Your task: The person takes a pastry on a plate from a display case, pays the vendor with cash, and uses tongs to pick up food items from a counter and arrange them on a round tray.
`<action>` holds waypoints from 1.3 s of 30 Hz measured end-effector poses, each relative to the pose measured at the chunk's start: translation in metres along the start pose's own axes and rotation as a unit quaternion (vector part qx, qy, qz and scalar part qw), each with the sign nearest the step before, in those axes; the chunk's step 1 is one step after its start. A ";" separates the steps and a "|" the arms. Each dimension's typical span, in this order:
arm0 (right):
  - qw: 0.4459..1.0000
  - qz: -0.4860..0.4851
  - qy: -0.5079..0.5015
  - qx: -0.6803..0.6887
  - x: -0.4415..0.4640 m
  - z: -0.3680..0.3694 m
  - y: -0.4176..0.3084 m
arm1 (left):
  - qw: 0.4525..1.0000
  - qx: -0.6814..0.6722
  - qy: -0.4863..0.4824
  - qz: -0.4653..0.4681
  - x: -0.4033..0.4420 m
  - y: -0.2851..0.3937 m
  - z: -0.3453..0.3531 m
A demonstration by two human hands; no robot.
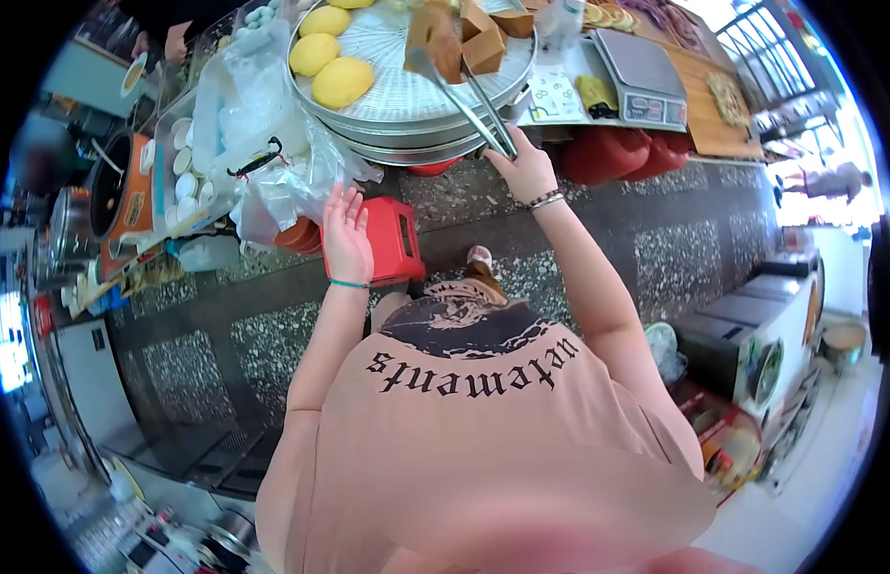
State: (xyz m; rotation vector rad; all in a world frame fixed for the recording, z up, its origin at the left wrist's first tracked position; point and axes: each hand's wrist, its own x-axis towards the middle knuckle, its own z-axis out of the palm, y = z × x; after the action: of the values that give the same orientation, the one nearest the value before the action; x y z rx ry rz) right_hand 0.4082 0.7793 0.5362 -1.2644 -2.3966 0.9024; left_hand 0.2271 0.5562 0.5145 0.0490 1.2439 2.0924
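Observation:
Metal tongs [476, 117] are in my right hand [525, 170], their tips up by the brown blocks [482, 50] on a round steamer tray [387, 117]. One brown piece [435, 38] is blurred at the tips; whether the tongs grip it cannot be made out. Yellow buns [342, 82] lie on the tray's left side. My left hand [347, 239] is palm up with its fingers apart and holds nothing. It is near clear plastic bags [306, 177], over a red stool [392, 239].
A scale [639, 77] and a wooden board [717, 110] stand right of the tray. Red containers [607, 155] are below the counter. An orange-sided pot [124, 196] stands at the left. A distant person [832, 182] is at the right.

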 end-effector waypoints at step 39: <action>0.930 -0.211 -0.187 -0.236 0.126 -0.116 0.034 | 0.988 0.029 0.109 0.101 0.023 -0.047 0.086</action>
State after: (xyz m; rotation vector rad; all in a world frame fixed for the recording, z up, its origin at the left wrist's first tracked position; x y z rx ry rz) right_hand 0.4167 0.9426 0.5979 -0.6778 -3.1558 0.4802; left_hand 0.2655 0.6490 0.5172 -0.0286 1.4845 2.2827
